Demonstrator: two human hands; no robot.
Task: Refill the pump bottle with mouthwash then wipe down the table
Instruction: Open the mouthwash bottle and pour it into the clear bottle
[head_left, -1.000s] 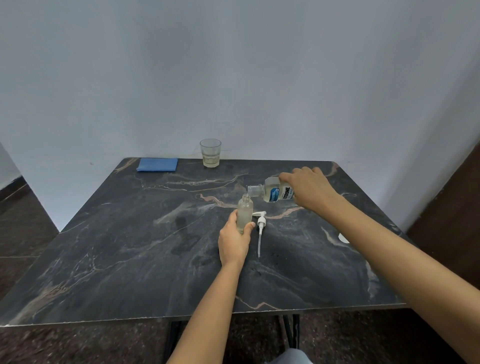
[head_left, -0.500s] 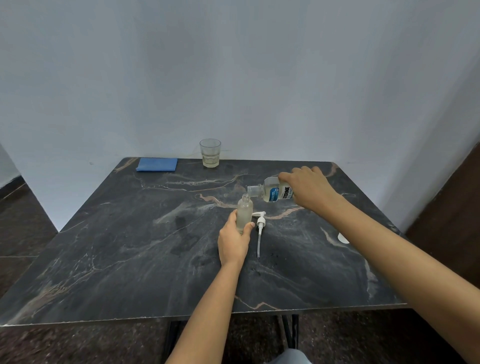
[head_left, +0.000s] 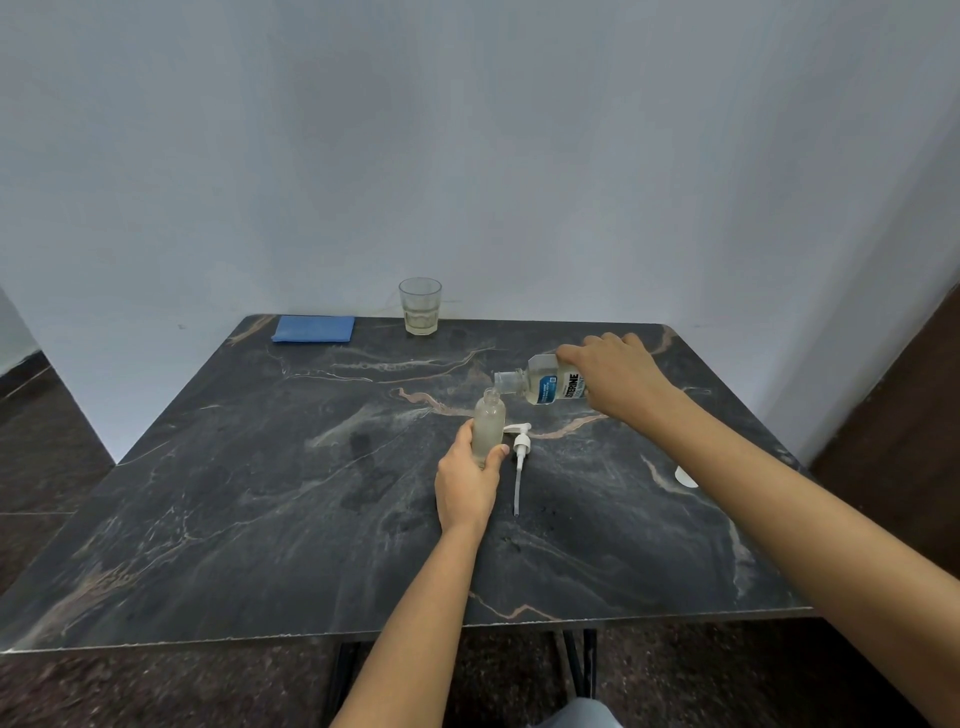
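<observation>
Blue cloth (head_left: 313, 329) on dark, tan-veined marble table (head_left: 234, 493).

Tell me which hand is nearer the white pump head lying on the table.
Left. The left hand, gripping the small bottle, sits just beside the pump head; the right hand is farther back, tilting the mouthwash bottle.

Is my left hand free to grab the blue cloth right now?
Probably not yet: the left hand grips the small bottle under the tilted mouthwash bottle. The cloth lies at the far left corner, nothing between.
</observation>
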